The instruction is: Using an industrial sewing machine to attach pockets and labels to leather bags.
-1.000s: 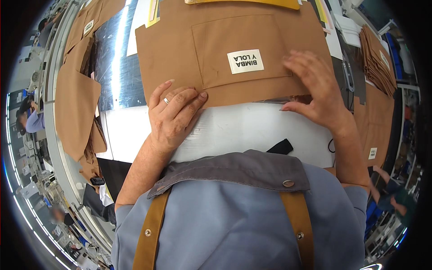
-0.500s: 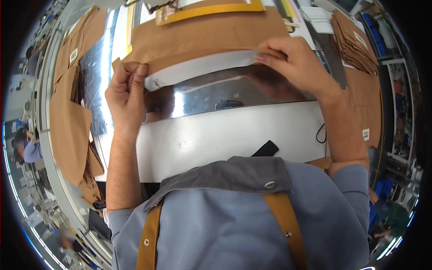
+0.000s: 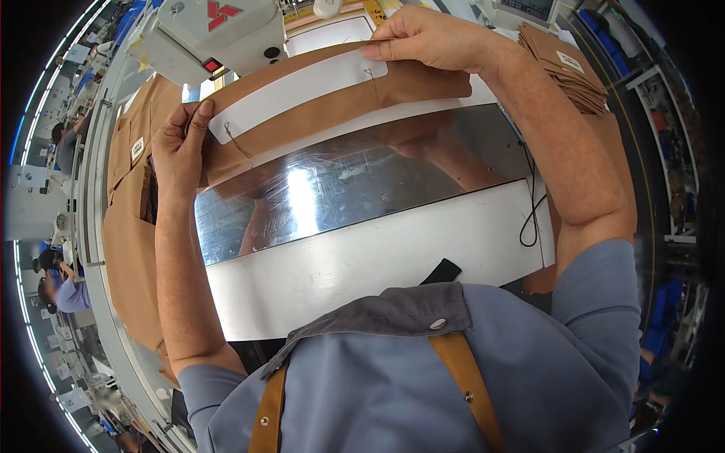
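A brown fabric panel [image 3: 310, 121] is lifted and stretched between my two hands. Along its turned-up side lies a white strip [image 3: 298, 89], with loose dark thread tails near both ends. My left hand [image 3: 180, 143] pinches the panel at the strip's left end, thumb on top. At the other end my right hand [image 3: 430, 39] pinches the upper edge between thumb and fingers. Below the fabric, a shiny metal plate [image 3: 355, 181] reflects both arms. A white sewing machine head [image 3: 215, 34] stands just beyond the fabric; its needle area is out of sight.
Brown fabric pieces [image 3: 132, 249] hang over the table's left side. A folded brown stack [image 3: 563, 68] lies at the far right. Nearer me are the white tabletop [image 3: 377, 257], a black cable [image 3: 530, 219] and a black strap [image 3: 442, 272]. Other people work at far left.
Both hands have raised the panel and tipped it, so the white strip now faces up in full view. The right hand moved farther away and left. The machine head has come into view.
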Motion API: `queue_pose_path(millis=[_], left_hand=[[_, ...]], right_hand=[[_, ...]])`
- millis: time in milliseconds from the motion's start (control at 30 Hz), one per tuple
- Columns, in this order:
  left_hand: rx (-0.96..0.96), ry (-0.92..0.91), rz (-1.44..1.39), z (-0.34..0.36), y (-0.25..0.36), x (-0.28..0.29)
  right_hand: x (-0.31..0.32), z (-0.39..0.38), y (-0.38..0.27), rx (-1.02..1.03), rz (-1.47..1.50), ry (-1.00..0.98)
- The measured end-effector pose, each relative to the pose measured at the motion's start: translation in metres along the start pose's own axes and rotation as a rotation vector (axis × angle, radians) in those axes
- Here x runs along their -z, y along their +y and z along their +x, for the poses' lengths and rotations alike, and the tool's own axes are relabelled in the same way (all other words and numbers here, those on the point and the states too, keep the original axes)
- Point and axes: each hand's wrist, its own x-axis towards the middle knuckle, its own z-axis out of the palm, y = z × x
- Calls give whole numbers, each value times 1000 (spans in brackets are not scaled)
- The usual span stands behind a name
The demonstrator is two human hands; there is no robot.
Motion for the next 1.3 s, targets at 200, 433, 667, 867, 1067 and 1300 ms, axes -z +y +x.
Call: queue_pose_path(millis=[200, 433, 667, 867, 1067, 1300], left_hand=[[-16, -36, 24, -6, 5, 3], [176, -360, 245, -25, 59, 1], [-263, -552, 403, -61, 134, -81], [-1105, -437, 401, -89, 176, -210], [-1520, -437, 290, -148, 195, -313], [-1449, -749, -24, -166, 200, -318]], right_hand=[[2, -24, -8, -23, -33, 47], [26, -70, 35, 124, -494, 60], [68, -157, 36, -99, -242, 467], [128, -324, 70, -99, -225, 1081], [110, -520, 121, -244, -358, 1235], [46, -572, 197, -394, -135, 1360]])
